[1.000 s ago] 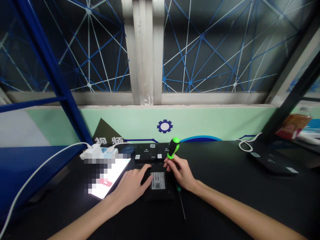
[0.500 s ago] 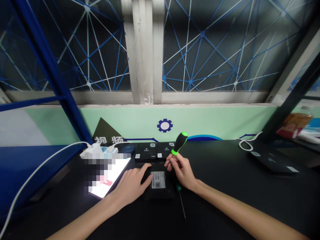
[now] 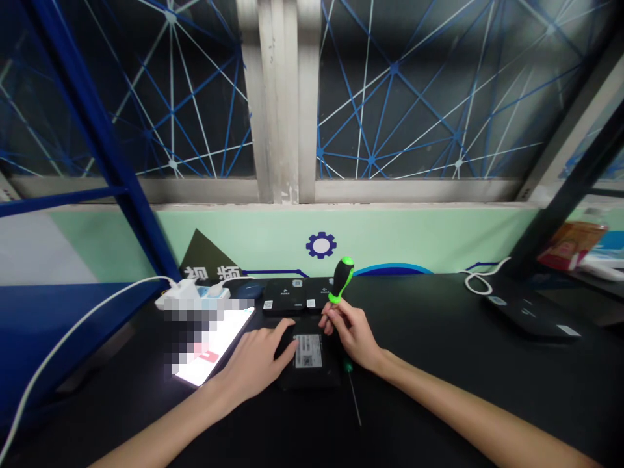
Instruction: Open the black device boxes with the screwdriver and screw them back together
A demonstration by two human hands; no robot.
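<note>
A flat black box-shaped device point(image 3: 316, 379) with a white printed label point(image 3: 309, 351) lies in front of me. My left hand point(image 3: 263, 354) rests over its left side, thumb and forefinger spread apart on it. At the device's far right corner, my right hand point(image 3: 353, 335) pinches the shaft of a black and green screwdriver point(image 3: 343, 279) below its handle. The handle points up, leaning slightly right; the tip is hidden behind my fingers. A second screwdriver point(image 3: 355, 396) with a green collar lies by the device's right edge, its handle partly hidden under my right hand.
Two similar black devices point(image 3: 284, 296) stand at the back of the black table point(image 3: 429, 403). Another black device point(image 3: 531, 317) lies right, near a white cable point(image 3: 480, 284). A lit phone point(image 3: 219, 344), a power strip point(image 3: 209, 294) and a dark blue mouse point(image 3: 249, 290) are left.
The screwdriver's handle has swung left and stands more upright. My right fingers have shifted slightly with it. My left hand and the device stay in place.
</note>
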